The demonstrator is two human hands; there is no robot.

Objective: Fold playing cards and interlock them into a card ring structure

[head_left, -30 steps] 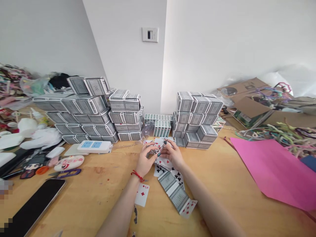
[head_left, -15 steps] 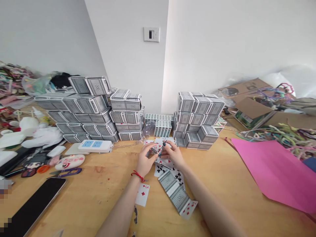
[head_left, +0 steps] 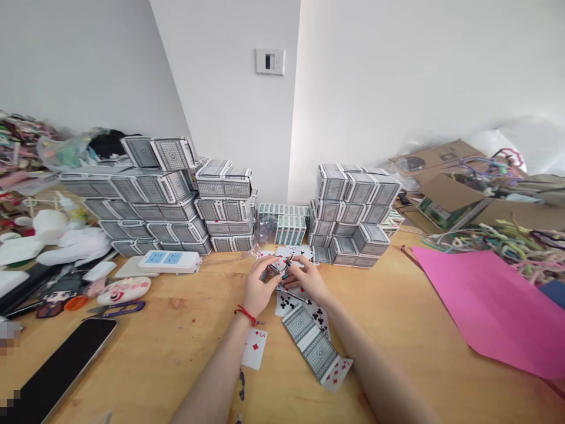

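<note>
My left hand (head_left: 259,284), with a red cord bracelet on its wrist, is closed around the left side of a small folded playing card piece (head_left: 276,266). My right hand (head_left: 305,279) pinches the same piece from the right, dark-nailed fingertips at its edge. My fingers partly cover its shape. Under and behind my hands lie loose face-up playing cards (head_left: 286,301). Nearer me, a strip of joined cards (head_left: 311,343) lies grey backs up, a diamond card sticking out at its end. A three of diamonds (head_left: 256,348) lies beside my left forearm.
Stacked blocks of folded cards stand at left (head_left: 163,194) and right (head_left: 348,212), with card boxes (head_left: 290,229) between them. Left are a power strip (head_left: 170,261), thread snips (head_left: 128,308) and a phone (head_left: 66,371). Right lie pink paper (head_left: 481,312) and a cardboard box (head_left: 459,200).
My right fingertips have moved slightly left and down, closer against the card piece. My left hand stays almost where it was. The loose cards and stacks have not moved.
</note>
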